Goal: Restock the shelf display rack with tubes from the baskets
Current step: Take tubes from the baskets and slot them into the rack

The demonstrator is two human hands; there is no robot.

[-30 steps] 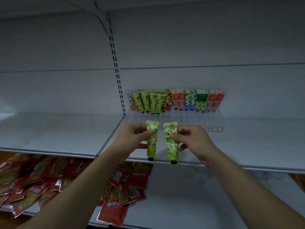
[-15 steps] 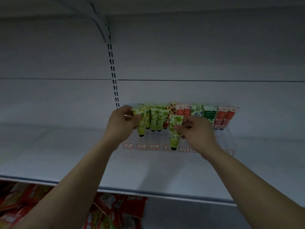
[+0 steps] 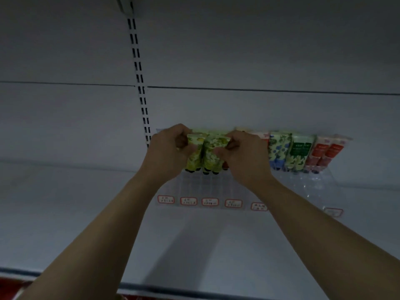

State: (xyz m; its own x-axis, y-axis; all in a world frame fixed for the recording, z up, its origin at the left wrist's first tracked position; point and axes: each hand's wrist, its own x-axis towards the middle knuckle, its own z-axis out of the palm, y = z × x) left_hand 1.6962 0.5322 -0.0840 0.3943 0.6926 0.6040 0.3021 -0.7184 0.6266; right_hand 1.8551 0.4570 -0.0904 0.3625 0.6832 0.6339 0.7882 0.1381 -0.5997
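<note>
A clear display rack (image 3: 303,187) stands at the back of a white shelf (image 3: 65,213), with red-framed price labels (image 3: 210,201) along its front. My left hand (image 3: 166,152) pinches a yellow-green tube (image 3: 194,154) at the rack's left end. Beside it, my right hand (image 3: 244,156) pinches a green leafy tube (image 3: 213,153). Both tubes stand cap-down among the rack's rear rows. To the right stand a blue-flowered tube (image 3: 278,150), a dark green tube (image 3: 299,152) and red tubes (image 3: 322,152). No basket is in view.
A slotted upright (image 3: 140,83) runs up the shelf's back wall, left of the rack. The shelf's front edge (image 3: 151,287) crosses the bottom of the view, with a bit of red packaging (image 3: 8,286) below it at the lower left.
Both hands have carried their tubes from the shelf's front edge up and back into the rack's left rows. The view has tilted upward, and the lower shelf of red packets has dropped out of sight.
</note>
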